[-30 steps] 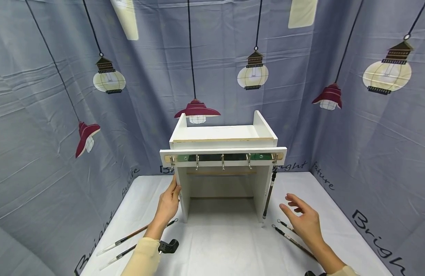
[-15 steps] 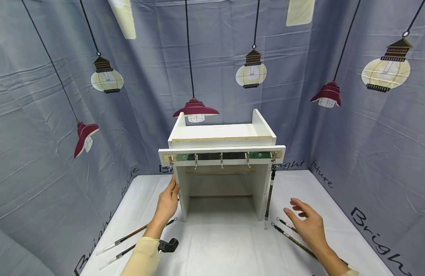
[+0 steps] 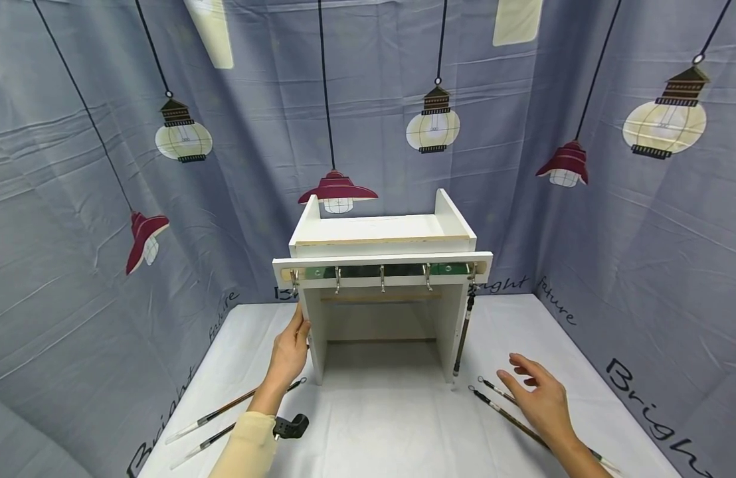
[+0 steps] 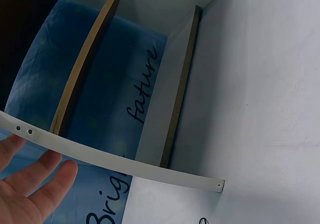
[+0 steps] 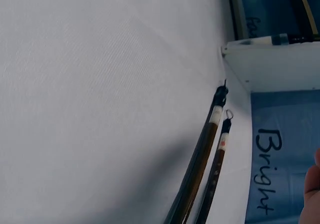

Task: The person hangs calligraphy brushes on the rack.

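Note:
In the head view, a white shelf unit [image 3: 382,245] with a row of metal hooks [image 3: 382,279] stands on the table. A calligraphy brush [image 3: 463,335] hangs from the rightmost hook, beside the right side panel. My left hand [image 3: 289,348] touches the outside of the left panel; its extended fingers [image 4: 62,179] also show against the panel edge in the left wrist view. My right hand [image 3: 538,398] is apart from the shelf with relaxed fingers and holds nothing. Below and beside it lie two calligraphy brushes [image 3: 505,415], their loop ends toward the shelf [image 5: 202,156].
Two more calligraphy brushes [image 3: 224,406] lie left of the shelf, partly under my left forearm. White cloth [image 3: 380,431] covers the table. A grey-blue curtain [image 3: 254,133] printed with lamps surrounds the back and sides.
My right hand has drawn back to the right and toward me, away from the hanging brush. That brush sways slightly. My left hand stays against the panel.

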The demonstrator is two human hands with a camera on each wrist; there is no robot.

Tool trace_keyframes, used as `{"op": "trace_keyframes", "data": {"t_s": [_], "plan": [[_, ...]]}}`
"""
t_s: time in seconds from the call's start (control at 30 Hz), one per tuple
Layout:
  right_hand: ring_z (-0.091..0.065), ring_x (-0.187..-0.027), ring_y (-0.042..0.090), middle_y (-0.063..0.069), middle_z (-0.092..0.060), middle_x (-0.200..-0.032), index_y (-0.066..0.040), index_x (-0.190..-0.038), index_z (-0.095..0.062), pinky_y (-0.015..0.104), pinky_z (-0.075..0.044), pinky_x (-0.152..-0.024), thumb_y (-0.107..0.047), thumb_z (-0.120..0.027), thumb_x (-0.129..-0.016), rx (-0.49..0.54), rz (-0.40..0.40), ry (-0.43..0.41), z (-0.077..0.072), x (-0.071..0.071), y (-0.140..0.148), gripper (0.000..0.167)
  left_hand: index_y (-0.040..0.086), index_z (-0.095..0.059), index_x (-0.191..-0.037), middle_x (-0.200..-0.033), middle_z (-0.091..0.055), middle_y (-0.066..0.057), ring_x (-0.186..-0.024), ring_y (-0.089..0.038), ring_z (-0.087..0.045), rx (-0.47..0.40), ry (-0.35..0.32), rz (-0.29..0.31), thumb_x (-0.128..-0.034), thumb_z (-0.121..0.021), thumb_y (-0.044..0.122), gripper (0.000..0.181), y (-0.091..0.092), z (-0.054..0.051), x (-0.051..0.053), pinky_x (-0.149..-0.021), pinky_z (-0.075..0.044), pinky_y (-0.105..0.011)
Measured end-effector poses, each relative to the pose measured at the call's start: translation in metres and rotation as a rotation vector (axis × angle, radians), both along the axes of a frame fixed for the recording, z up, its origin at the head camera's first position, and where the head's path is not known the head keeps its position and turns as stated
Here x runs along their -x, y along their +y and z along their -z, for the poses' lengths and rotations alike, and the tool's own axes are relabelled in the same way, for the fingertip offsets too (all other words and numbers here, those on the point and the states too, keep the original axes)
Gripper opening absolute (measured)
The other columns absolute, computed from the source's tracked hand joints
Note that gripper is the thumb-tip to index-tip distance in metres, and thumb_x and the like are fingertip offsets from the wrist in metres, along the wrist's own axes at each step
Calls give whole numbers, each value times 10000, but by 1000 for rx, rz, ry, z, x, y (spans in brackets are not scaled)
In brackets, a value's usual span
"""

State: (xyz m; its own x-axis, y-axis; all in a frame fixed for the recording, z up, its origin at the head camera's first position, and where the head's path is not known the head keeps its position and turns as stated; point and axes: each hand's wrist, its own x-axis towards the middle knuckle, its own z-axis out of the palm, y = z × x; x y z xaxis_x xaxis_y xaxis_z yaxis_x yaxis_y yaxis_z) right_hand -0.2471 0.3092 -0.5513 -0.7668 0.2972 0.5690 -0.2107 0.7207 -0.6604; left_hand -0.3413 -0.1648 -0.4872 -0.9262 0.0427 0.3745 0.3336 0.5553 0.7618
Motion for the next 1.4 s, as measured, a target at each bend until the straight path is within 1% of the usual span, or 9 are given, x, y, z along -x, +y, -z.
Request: {"op": "trace_keyframes", "data": {"t_s": [0.2, 0.37, 0.5, 0.63, 0.8, 0.97, 1.03, 1.2, 1.4], "plan": [[-598, -897, -68, 73, -750, -1135, -81, -1224, -744, 87, -461, -771, -196, -876, -842, -12, -3, -2, 7, 0, 7, 420, 236, -194, -1662, -1635, -390, -124, -1400, -388, -516, -5, -15, -10, -1131, -353, 434, 589, -1, 0, 1, -1105, -462, -592], [-563, -905, -128, 68, -748, -1158, -76, -1232, -740, 60, -444, -760, -223, -870, -852, -33, 1, -20, 13, 0, 14, 428, 271, -180, -1664, -1634, -397, -109, -1395, -387, -523, 0, -14, -5, -1133, -350, 423, 578, -1, -1, 1, -1088, -481, -586], [-533, -916, -169, 72, -746, -1166, -75, -1251, -730, 67, -445, -756, -243, -859, -866, -40, -1, -37, 16, 1, 20, 439, 271, -181, -1665, -1627, -406, -123, -1367, -403, -547, -3, 0, 6, -1135, -347, 408, 572, -2, -3, 0, -1025, -531, -578], [-536, -918, -164, 83, -747, -1156, -82, -1256, -727, 82, -454, -753, -251, -854, -872, -47, -16, -46, 19, 1, 25, 438, 266, -188, -1665, -1625, -409, -126, -1344, -410, -567, -5, 8, 6, -1135, -349, 404, 570, -1, -4, 0, -975, -565, -560], [-623, -911, -18, 87, -749, -1138, -81, -1258, -721, 96, -457, -738, -264, -851, -876, -90, -28, -83, 25, 2, 32, 443, 256, -200, -1664, -1623, -412, -134, -1331, -418, -576, 2, 15, 3, -1137, -352, 391, 564, 0, -5, -1, -974, -565, -563], [-689, -924, 204, 96, -745, -1153, -57, -1278, -711, 150, -489, -714, -303, -834, -892, -123, -33, -178, 32, 1, 37, 473, 255, -208, -1662, -1624, -410, -128, -1343, -413, -566, 5, 11, -1, -1139, -351, 388, 558, 0, -5, -2, -1004, -544, -574], [-692, -940, 262, 99, -743, -1161, -52, -1280, -709, 183, -504, -711, -318, -827, -898, -133, -29, -213, 35, 1, 37, 481, 252, -205, -1662, -1628, -404, -128, -1356, -412, -554, 3, 8, 0, -1138, -347, 394, 561, 0, -4, -3, -1008, -541, -576], [-689, -953, 294, 96, -740, -1155, -53, -1260, -723, 252, -536, -713, -318, -827, -896, -146, -18, -275, 39, 1, 39, 462, 262, -199, -1663, -1630, -402, -128, -1381, -411, -529, -5, 4, 6, -1136, -352, 396, 565, 0, -3, -3, -1026, -528, -585], [-687, -982, 307, 130, -719, -1160, -58, -1251, -731, 314, -560, -731, -305, -835, -882, -146, -35, -356, 41, 0, 44, 456, 258, -194, -1664, -1640, -382, -133, -1402, -412, -505, -9, -4, 12, -1138, -347, 392, 564, 1, -2, -2, -1046, -513, -588]]}}
